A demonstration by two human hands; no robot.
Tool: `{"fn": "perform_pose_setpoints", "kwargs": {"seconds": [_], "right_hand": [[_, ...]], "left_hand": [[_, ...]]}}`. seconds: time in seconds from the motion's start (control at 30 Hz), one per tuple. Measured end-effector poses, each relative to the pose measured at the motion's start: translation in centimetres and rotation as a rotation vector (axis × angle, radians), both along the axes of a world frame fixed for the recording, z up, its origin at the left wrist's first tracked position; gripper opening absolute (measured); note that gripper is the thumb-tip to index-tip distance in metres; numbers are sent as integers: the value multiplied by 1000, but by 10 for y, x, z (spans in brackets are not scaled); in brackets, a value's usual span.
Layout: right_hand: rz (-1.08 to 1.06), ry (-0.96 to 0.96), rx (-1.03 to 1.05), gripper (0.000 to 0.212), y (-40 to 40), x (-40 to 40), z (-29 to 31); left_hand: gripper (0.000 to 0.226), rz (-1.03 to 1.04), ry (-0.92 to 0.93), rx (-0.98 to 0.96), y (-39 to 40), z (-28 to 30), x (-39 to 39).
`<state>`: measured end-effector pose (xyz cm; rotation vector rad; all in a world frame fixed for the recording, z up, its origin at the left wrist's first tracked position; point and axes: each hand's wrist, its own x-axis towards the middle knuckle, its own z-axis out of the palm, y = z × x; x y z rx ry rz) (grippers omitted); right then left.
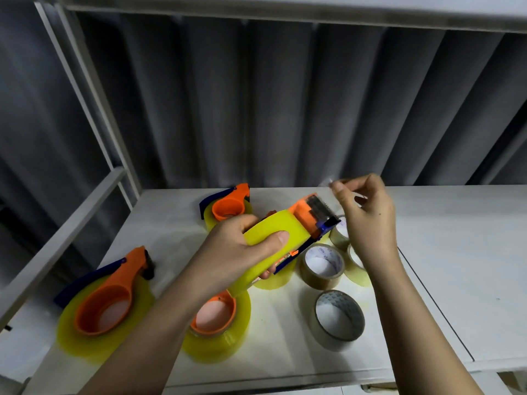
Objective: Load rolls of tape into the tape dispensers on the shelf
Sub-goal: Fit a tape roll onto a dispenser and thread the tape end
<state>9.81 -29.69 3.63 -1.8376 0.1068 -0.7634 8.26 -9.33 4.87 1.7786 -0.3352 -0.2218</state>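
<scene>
Both hands up over the shelf (456,252), mid-frame. Left hand (233,252) wraps a yellow tape roll (268,246) w/ an orange dispenser (309,215) fitted on it; thumb lies across the roll's outer face, fingers curl under. Roll + dispenser held clear of the shelf, tilted, cutter end pointing up and to the right. Dark serrated blade and a blue tab visible at that end.

Right hand (368,220) sits just beside the cutter end, thumb and forefinger pinched together on a small clear tape end (328,182); other fingers loosely curled. Tape end is blurred, so can't tell whether it runs back to the held roll.

On the shelf, all lying flat:
- loaded dispenser, back left (228,208), orange body w/ blue strip, on a yellow roll.
- loaded dispenser, front left (105,306), same type, near the shelf's left edge.
- third loaded roll (216,323), orange hub showing, partly hidden under the left forearm.
- another yellow roll (275,277) directly below the held one, mostly hidden.
- brown roll (322,266), printed core, just right of that.
- clear roll (339,319) w/ patterned core, nearest the front edge.
- approx. two more rolls (340,233) behind the right wrist, partly covered; exact count unclear.

Shelf is white, w/ a grey metal frame (85,89) at left and a dark ribbed wall (285,95) behind.
</scene>
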Motion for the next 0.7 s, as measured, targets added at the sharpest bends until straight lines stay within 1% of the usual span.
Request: {"fn": "perform_pose_setpoints", "kwargs": {"seconds": [0.1,0.2,0.23,0.3,0.33,0.4,0.47,0.57,0.7], "right_hand": [[20,6,46,19,-7,1,3],[26,-15,-28,16,-10,0,5],[42,-45,-64,16,-11,-2,5],[96,-135,-169,25,-16,-6,7],[120,-188,-256,27,-19,-7,9],[151,-300,-460,21,-24,-7,10],[169,-383,-581,17,-29,-5,8],[180,-383,-635,30,-29,-5,1],[203,-318,-674,45,-30,-4,-5]], "left_hand": [[33,-13,17,6,2,3,-1],[41,-9,17,20,1,3,-2],[40,-7,19,24,2,3,-2],[34,-1,30,29,4,3,-3],[31,1,37,35,5,3,-3],[33,-10,37,47,7,3,-3],[42,-30,39,48,7,2,-2],[56,-28,45,56,9,3,0],[59,-26,23,85,14,-2,3]]}}
